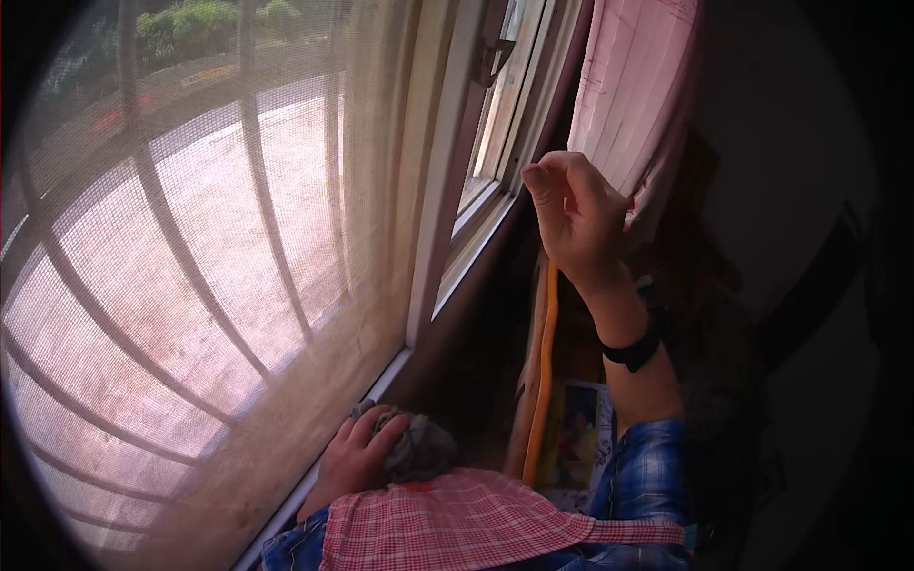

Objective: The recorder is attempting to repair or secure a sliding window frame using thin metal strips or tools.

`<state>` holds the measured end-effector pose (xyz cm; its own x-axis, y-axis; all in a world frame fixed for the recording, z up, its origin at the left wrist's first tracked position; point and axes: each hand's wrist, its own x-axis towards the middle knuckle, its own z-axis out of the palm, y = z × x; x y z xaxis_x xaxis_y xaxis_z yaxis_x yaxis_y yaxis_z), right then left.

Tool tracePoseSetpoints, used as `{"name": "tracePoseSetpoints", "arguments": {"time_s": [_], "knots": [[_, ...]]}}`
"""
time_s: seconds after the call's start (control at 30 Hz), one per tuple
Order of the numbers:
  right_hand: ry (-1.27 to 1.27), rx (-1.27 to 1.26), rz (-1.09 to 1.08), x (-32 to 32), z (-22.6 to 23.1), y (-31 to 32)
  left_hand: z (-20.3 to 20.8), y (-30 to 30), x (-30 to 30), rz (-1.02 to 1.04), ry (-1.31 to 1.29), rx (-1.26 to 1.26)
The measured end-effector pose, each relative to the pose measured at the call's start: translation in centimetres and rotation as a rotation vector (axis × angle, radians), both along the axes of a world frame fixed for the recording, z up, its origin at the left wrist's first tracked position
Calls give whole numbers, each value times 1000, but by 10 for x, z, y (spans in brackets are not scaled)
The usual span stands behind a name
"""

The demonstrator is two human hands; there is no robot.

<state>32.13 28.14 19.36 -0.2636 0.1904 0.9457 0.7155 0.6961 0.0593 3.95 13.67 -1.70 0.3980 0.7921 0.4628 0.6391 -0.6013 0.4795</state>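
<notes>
My left hand (354, 459) is low beside the window's bottom frame, its fingers closed over a crumpled grey cloth (424, 449). The cloth bunches out to the right of the fingers, close to the sill. Raised in front of the pink curtain (628, 86) is my right hand (583, 214), with a black band on its wrist. Its fingers are curled in toward the thumb, and nothing shows in the hollow between them. The screened window (238, 238) fills the left side, with curved-looking bars behind the mesh.
A white window frame (433, 190) carries a dark latch (497, 62). Below my right hand stands an orange wooden edge (545, 381), with a colourful printed sheet (576, 433) beside it. A red checked apron (457, 523) covers my front. The right side is dark.
</notes>
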Motion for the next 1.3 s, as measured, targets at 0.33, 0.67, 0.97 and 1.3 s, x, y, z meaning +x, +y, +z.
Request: {"name": "tracePoseSetpoints", "arguments": {"time_s": [0.33,0.67,0.97,1.3], "knots": [[-13,179,-29,-36,37,5,-1,-1,-3,-5,26,-7],[-335,290,-295,-32,69,5,8,-2,0,-2,2,-24],[-559,223,-373,-32,93,2,2,-1,-1,-16,-1,-50],[-760,204,-497,-31,113,-6,4,-1,1,-6,-72,-74]]}}
